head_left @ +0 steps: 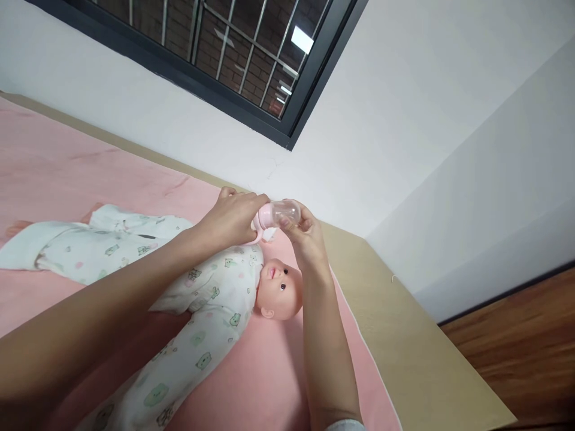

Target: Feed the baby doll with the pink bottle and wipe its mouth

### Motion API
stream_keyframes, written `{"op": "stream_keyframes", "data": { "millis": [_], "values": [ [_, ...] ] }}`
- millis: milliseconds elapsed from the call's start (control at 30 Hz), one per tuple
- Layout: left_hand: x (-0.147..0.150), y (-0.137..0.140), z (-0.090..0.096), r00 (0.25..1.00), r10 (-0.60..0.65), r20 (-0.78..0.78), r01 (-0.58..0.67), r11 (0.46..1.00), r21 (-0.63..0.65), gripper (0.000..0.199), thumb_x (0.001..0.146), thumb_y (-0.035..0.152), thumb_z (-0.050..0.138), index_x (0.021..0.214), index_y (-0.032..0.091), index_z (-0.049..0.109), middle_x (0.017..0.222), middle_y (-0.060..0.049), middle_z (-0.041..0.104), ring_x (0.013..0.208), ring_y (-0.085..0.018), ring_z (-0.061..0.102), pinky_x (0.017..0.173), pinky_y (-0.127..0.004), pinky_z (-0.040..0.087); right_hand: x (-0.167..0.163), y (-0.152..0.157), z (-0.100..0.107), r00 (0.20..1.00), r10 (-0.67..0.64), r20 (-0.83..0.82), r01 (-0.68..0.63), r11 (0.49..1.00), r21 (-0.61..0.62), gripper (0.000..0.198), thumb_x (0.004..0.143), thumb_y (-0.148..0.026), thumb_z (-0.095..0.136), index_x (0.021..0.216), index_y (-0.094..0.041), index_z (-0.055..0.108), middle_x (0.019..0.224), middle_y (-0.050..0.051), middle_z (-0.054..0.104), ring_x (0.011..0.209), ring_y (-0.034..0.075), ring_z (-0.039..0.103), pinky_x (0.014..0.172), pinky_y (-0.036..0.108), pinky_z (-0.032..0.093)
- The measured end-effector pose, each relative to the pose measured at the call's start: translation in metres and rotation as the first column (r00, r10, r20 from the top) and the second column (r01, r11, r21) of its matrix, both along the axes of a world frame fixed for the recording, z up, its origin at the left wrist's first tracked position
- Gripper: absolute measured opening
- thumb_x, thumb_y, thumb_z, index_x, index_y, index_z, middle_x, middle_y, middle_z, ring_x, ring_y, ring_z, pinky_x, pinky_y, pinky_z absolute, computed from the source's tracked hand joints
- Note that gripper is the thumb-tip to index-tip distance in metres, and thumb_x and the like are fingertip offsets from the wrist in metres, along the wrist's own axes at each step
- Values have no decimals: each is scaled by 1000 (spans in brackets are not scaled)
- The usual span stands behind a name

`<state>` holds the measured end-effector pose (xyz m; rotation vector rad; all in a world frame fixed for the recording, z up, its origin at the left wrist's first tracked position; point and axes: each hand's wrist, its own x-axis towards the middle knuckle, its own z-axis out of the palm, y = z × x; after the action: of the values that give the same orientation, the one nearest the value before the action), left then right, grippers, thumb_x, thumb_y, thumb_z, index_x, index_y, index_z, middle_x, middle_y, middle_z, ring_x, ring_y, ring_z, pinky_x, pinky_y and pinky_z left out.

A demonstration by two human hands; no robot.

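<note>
A small baby bottle (284, 212) with a clear body and a pink collar and handle lies sideways between my two hands. Closed around its pink end is my left hand (236, 216), which hides the tip. My right hand (306, 230) grips the clear end between thumb and fingers. Below the bottle, a baby doll (279, 290) lies on its back with its head toward the right. It wears a white sleepsuit (229, 272) printed with green animals, and my left forearm crosses above its body. Something small and white near the doll's far shoulder is partly hidden.
A pink cloth (251, 371) lies under the doll on a pale wooden table (381, 305). White walls (359, 120) meet behind it, with a dark-framed, barred window (287, 129) above. A brown wooden panel (516, 341) stands at the lower right.
</note>
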<state>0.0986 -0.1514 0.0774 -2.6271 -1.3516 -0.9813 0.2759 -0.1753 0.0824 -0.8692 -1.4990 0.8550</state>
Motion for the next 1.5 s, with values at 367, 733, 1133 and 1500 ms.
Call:
{"op": "stream_keyframes", "data": {
  "millis": [367,733,1133,1500],
  "values": [
    [-35,1,23,961,268,63,-257,954,-152,51,77,38,59,121,18,44,78,-5,66,81,-28,60,83,-39,37,123,73,-57,687,-667,289,709,702,-65,78,69,-31,71,141,-12,45,136,17,55,121,28,57,107,43,43],
    [-57,51,1,885,432,175,-371,879,-299,74,59,78,68,100,18,54,96,-2,61,86,-20,52,66,-27,36,147,81,-135,500,-611,614,814,574,-92,67,80,-21,53,144,-5,37,131,24,55,119,32,57,100,43,45],
    [-80,150,-66,900,432,-60,-414,803,-428,55,53,44,79,94,16,55,92,-5,68,86,-24,62,64,-25,39,156,87,-153,506,-771,386,841,540,-24,75,88,-44,48,148,-5,27,145,27,36,130,34,46,107,45,38],
    [-93,152,-80,919,366,150,-207,768,-606,42,63,21,76,98,15,54,77,4,64,81,-14,60,64,-19,51,139,82,-138,420,-861,288,779,505,373,41,93,-36,37,125,-14,52,128,17,53,124,27,45,109,43,33]
  ]
}}
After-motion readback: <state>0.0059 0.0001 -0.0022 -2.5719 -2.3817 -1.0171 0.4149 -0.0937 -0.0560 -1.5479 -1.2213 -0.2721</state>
